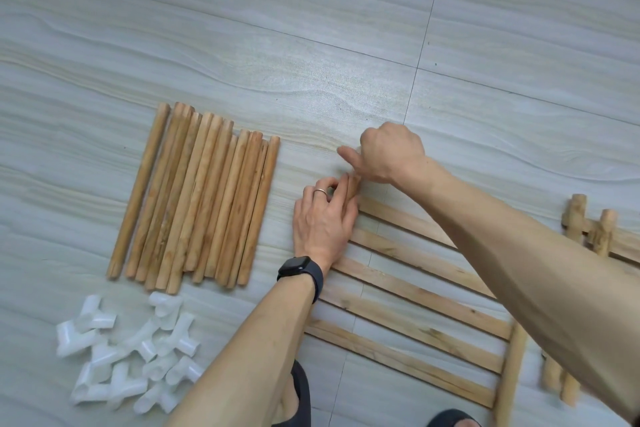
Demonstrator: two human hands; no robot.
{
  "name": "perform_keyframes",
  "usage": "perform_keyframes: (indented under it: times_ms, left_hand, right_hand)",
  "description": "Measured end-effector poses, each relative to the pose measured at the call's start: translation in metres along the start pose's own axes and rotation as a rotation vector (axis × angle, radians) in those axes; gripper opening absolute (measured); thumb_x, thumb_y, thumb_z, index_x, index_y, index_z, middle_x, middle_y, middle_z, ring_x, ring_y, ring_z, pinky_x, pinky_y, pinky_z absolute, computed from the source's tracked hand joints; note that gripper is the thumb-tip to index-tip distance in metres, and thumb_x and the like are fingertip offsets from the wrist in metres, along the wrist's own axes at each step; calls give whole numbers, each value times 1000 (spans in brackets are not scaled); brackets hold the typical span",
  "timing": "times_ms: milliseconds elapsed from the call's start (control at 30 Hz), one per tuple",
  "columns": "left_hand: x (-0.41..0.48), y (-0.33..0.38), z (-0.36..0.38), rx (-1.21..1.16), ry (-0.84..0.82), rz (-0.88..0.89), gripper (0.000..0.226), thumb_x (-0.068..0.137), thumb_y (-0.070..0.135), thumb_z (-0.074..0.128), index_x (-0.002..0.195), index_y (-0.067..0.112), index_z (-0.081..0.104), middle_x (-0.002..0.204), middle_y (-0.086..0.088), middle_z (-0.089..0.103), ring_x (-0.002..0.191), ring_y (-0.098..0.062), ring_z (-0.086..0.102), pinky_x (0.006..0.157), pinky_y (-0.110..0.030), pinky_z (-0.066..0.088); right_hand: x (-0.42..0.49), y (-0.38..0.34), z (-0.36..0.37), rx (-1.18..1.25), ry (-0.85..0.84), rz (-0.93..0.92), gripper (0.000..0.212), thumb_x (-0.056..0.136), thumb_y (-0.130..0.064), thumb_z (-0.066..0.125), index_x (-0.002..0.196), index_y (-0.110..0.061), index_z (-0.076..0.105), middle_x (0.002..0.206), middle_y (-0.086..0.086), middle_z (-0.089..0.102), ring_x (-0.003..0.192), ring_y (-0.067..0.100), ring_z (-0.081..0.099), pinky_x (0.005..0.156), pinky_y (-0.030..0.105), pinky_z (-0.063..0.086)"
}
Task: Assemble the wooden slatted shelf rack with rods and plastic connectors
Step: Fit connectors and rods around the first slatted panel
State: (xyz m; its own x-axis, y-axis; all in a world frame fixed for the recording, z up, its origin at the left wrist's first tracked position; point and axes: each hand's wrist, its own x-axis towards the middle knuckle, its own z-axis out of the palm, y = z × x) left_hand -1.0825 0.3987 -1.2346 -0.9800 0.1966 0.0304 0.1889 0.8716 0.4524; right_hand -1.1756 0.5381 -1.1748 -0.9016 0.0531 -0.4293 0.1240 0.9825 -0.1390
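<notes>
A wooden slatted shelf panel (415, 291) lies flat on the floor at lower centre. My left hand (323, 222), with a ring and a black watch, grips the far left corner of its end rod. My right hand (389, 152) is curled just beyond that rod end; a sliver of something white shows by its thumb, too hidden to identify. Several loose wooden rods (197, 198) lie side by side to the left. A heap of white plastic connectors (128, 354) sits below the rods.
More slatted panels (588, 229) lie at the right edge, partly behind my right forearm. Dark slippers (301, 388) show at the bottom edge. The floor is grey tile (311, 28) with grout lines.
</notes>
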Motion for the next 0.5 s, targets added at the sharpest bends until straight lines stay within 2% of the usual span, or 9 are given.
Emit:
perform_keyframes:
  times_ms: [67, 133, 233, 267, 433, 500]
  left_hand:
    - [0, 1, -1, 0, -8, -7, 39, 95, 34, 65, 132, 20, 66, 113, -6, 64, 87, -30, 56, 69, -45, 49]
    - [-1, 0, 0, -4, 7, -8, 40, 95, 32, 67, 133, 19, 66, 113, -6, 65, 85, -31, 56, 68, -44, 48]
    - [-4, -1, 4, 24, 43, 26, 41, 92, 31, 70, 131, 17, 67, 111, -6, 66, 84, -31, 57, 66, -43, 48]
    - [-4, -2, 5, 31, 53, 33, 41, 92, 31, 70, 131, 17, 67, 111, -6, 66, 84, -31, 57, 66, -43, 48]
    - [-6, -1, 9, 41, 94, 30, 42, 89, 28, 73, 129, 15, 69, 110, -7, 67, 85, -32, 59, 64, -41, 48]
    - [-6, -3, 10, 41, 100, 34, 43, 89, 29, 73, 130, 16, 68, 109, -6, 67, 85, -31, 59, 64, -41, 48]
  right_hand:
    - [6, -4, -1, 27, -46, -22, 43, 99, -36, 48, 67, -9, 35, 89, 18, 57, 86, 34, 49, 71, 35, 36]
    - [3, -3, 2, 69, -51, -20, 38, 95, -28, 50, 63, -11, 39, 88, 21, 61, 84, 35, 50, 70, 36, 36]
    - [-8, 5, 13, 157, 22, -8, 34, 95, -30, 51, 79, -7, 70, 84, 19, 70, 87, 41, 60, 72, 38, 44]
    - [-11, 6, 16, 184, 44, -9, 35, 96, -31, 50, 86, -8, 74, 84, 18, 72, 87, 41, 61, 75, 39, 47]
    - [-23, 5, 24, 334, 131, 3, 35, 99, -31, 49, 89, -11, 75, 74, 13, 69, 81, 41, 59, 80, 43, 49]
    - [-26, 2, 25, 318, 131, 18, 34, 99, -34, 50, 101, -13, 76, 88, 15, 74, 93, 42, 63, 85, 42, 49]
